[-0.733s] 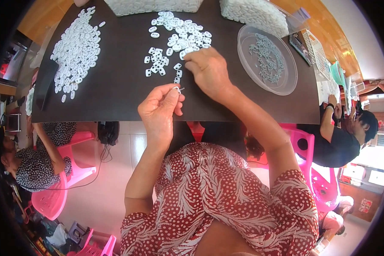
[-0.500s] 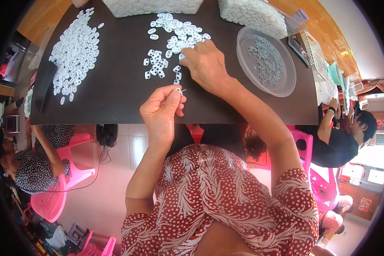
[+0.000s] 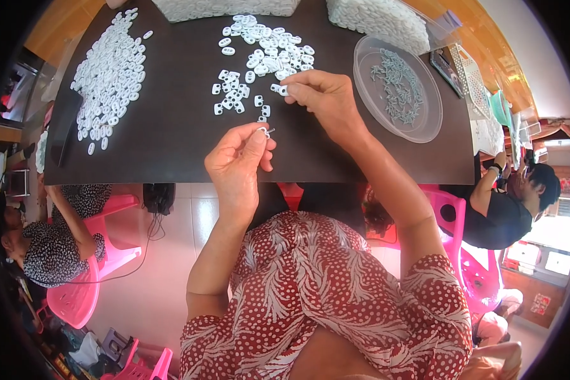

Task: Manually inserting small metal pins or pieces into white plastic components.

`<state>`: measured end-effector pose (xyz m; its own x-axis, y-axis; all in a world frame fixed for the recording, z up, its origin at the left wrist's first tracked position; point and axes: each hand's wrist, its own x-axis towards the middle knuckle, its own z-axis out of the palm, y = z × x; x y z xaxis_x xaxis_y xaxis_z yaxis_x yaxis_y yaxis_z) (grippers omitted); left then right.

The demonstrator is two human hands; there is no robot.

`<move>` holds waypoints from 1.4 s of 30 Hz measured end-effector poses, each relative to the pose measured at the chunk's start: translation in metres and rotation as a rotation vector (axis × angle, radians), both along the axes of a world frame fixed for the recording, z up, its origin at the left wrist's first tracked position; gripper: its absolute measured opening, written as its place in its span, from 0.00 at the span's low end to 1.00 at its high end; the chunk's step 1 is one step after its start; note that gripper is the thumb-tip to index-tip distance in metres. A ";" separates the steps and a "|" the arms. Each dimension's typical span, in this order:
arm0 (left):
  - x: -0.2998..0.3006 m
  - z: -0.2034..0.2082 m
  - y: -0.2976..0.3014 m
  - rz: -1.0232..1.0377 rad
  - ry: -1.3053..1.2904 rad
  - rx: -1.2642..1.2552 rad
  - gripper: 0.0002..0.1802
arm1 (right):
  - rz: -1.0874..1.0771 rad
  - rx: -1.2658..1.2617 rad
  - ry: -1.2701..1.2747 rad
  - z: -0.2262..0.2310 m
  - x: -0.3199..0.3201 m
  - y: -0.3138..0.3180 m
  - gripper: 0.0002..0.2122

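My left hand [image 3: 234, 158] is closed near the table's front edge, thumb and fingertip pinching a small white plastic piece [image 3: 263, 132] with a thin screw [image 3: 271, 130] sticking out of it to the right. Farther up and to the right, my right hand [image 3: 329, 104] pinches a white two-holed plastic piece [image 3: 284, 90] between thumb and forefinger. Just beyond it lies a pile of white two-holed oval pieces [image 3: 278, 56]. To its left is a small cluster of squarer white pieces [image 3: 233, 94]. A few similar pieces [image 3: 265, 111] lie between my hands.
A round clear tray [image 3: 432, 120] of grey screws [image 3: 398, 82] stands right. A large heap of white oval pieces [image 3: 111, 79] covers the dark table's [image 3: 177, 126] left. Filled clear boxes [image 3: 377, 25] line the back. A phone [image 3: 445, 73] lies right. People sit both sides.
My right hand has drawn back from the oval pile toward me, and a white two-holed piece now shows in its fingertips. My left hand has barely moved.
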<state>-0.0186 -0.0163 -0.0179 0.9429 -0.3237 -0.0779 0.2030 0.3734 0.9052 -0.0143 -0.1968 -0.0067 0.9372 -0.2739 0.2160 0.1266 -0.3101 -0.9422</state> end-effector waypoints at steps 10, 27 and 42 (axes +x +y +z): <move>-0.007 0.007 -0.011 0.047 -0.049 -0.023 0.09 | 0.078 0.433 0.232 0.015 -0.033 0.014 0.08; -0.016 0.010 -0.011 0.042 -0.061 -0.071 0.09 | 0.050 0.405 0.201 0.011 -0.051 0.029 0.07; -0.020 0.012 -0.006 0.004 -0.034 -0.063 0.09 | 0.081 0.285 0.221 0.012 -0.049 0.030 0.07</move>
